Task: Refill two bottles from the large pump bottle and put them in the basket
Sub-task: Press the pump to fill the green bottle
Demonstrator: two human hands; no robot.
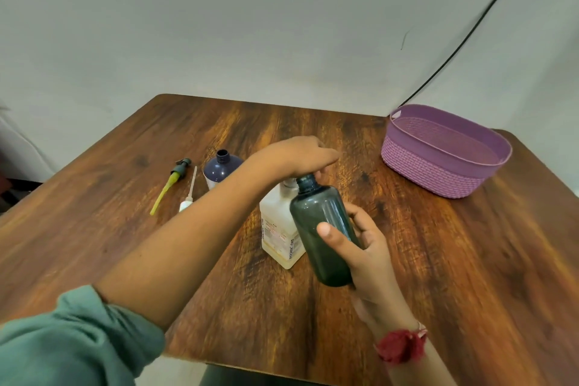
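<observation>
Dark wood-grain table (188,122) (glossy, worn), plain pale grey-green wall (250,25) behind, black cable (470,31) running down it
</observation>
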